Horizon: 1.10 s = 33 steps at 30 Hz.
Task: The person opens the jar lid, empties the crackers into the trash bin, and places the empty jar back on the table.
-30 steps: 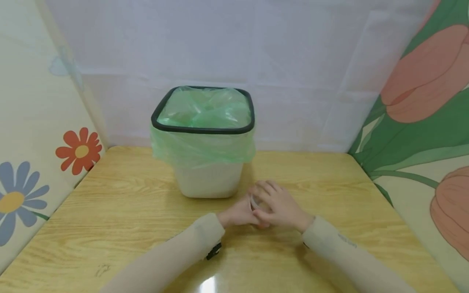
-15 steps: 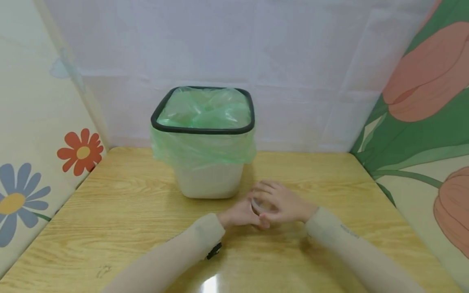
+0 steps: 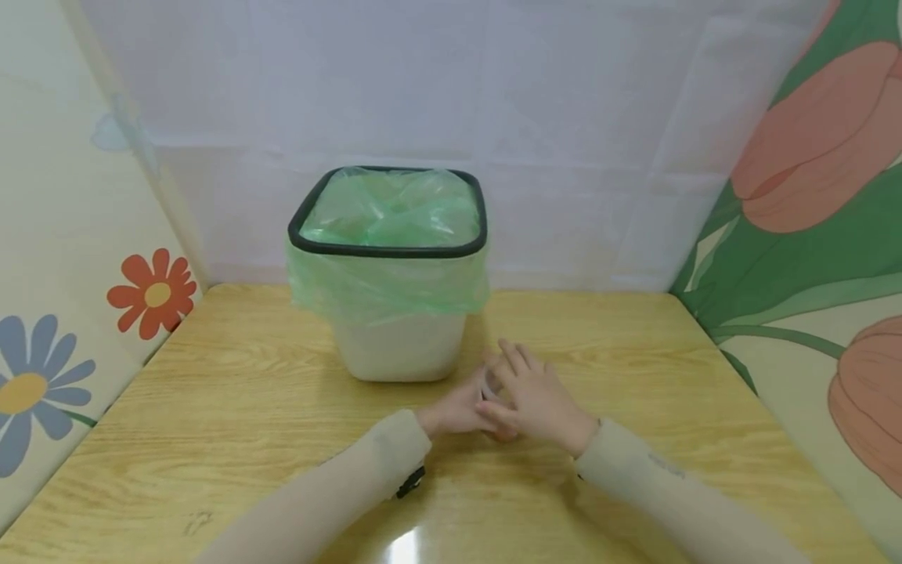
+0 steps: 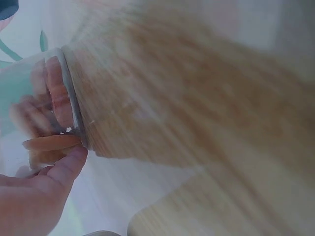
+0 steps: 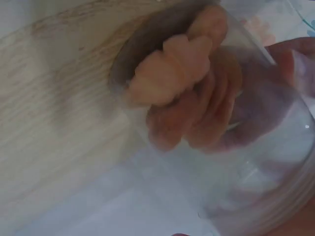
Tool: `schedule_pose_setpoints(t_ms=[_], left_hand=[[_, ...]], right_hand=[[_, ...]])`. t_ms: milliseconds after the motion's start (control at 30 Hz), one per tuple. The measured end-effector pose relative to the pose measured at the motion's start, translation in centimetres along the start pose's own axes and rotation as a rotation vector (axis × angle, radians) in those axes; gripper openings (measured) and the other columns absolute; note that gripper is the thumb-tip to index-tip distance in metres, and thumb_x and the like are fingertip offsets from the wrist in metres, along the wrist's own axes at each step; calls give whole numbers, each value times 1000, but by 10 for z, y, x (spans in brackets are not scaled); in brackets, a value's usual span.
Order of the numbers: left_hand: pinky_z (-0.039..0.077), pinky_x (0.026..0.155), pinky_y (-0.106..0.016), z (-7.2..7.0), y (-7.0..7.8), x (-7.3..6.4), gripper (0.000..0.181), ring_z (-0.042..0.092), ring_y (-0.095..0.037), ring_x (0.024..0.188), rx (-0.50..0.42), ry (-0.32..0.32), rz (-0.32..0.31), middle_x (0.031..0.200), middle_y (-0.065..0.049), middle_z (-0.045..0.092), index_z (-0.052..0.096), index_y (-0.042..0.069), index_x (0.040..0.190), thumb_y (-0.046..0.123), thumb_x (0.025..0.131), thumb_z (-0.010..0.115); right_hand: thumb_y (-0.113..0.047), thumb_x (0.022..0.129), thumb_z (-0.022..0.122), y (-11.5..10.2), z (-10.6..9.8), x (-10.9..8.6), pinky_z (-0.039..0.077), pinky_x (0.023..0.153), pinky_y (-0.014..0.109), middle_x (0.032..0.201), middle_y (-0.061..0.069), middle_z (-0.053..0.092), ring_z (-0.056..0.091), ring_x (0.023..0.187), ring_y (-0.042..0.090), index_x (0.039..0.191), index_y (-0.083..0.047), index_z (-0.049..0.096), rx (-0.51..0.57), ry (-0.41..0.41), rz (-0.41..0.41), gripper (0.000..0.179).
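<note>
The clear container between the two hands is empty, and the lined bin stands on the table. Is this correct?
Not empty: the right wrist view shows orange-brown pieces inside the clear container. The rest is right: the lined bin does stand on the table.

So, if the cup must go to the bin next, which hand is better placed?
Probably the left hand: it is nearer the bin, and its thumb touches the cup at the rim. The right hand is farther off, its fingers spread.
</note>
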<state>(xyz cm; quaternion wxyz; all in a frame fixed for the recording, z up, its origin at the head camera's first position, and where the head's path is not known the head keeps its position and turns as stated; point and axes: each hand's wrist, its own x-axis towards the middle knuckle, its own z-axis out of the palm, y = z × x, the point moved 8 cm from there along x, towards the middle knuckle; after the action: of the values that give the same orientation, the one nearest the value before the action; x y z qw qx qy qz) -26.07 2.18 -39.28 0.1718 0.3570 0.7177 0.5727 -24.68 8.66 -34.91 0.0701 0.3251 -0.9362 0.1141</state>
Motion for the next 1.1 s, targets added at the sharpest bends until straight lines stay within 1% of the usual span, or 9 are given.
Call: schedule_pose_setpoints(t_ms=[100,267,367,533,633,700,933,1067,1100], left_hand=[[33,110,-34,0,0,0,101,29,-30,141,-10,-1,-18,159,-17,17,4,2,154,-1,81,74],[32,110,-33,1,-6,2,100,24,-23,143,-45,-11,-49,160,-10,18,9,6,155,0,81,75],[41,104,-32,2,-8,4,96,33,-23,138,-57,-17,-42,157,-9,25,15,7,155,-2,81,75],[55,83,-34,3,-10,4,90,55,-18,115,-133,-31,-50,145,-11,44,23,8,153,-6,81,74],[57,78,-36,4,-11,2,88,62,-15,100,-168,-34,-62,135,-12,53,24,7,152,-7,80,73],[57,78,-36,4,-11,2,88,63,-14,97,-176,-36,-60,132,-13,55,24,7,152,-8,80,73],[55,81,-34,3,-13,2,96,61,-11,98,-139,-13,-66,147,-10,41,17,10,154,-4,79,76],[57,73,-37,3,-17,1,98,66,-17,84,-164,-18,-116,141,-12,45,12,12,155,-3,81,75],[57,73,-37,3,-18,1,99,66,-17,85,-157,-13,-122,142,-11,45,12,12,155,-2,81,75]], right_hand=[[-50,93,59,-2,-1,0,42,86,69,146,26,38,38,129,47,143,-10,45,-27,50,1,66],[-45,92,62,0,-2,0,45,85,65,138,24,47,44,124,43,137,-14,51,6,107,-52,55],[-42,92,61,2,-1,0,45,87,63,136,21,49,45,122,42,135,-15,54,11,123,-103,51],[-40,91,60,3,-1,0,43,90,63,137,17,49,44,123,41,133,-16,57,31,115,-190,49],[-39,91,60,4,-1,0,42,93,62,139,17,49,44,124,42,133,-15,57,47,106,-248,49],[-39,90,60,4,-1,0,40,95,62,139,16,49,44,125,42,133,-14,57,57,101,-290,49],[-49,94,53,8,-2,1,37,101,60,138,15,51,43,127,38,133,-13,57,101,83,-401,54],[-51,95,52,8,-2,2,35,103,59,138,15,51,43,128,38,133,-13,57,134,62,-439,53],[-52,96,51,8,-3,3,34,103,60,138,15,51,43,128,38,133,-13,57,141,52,-446,54]])
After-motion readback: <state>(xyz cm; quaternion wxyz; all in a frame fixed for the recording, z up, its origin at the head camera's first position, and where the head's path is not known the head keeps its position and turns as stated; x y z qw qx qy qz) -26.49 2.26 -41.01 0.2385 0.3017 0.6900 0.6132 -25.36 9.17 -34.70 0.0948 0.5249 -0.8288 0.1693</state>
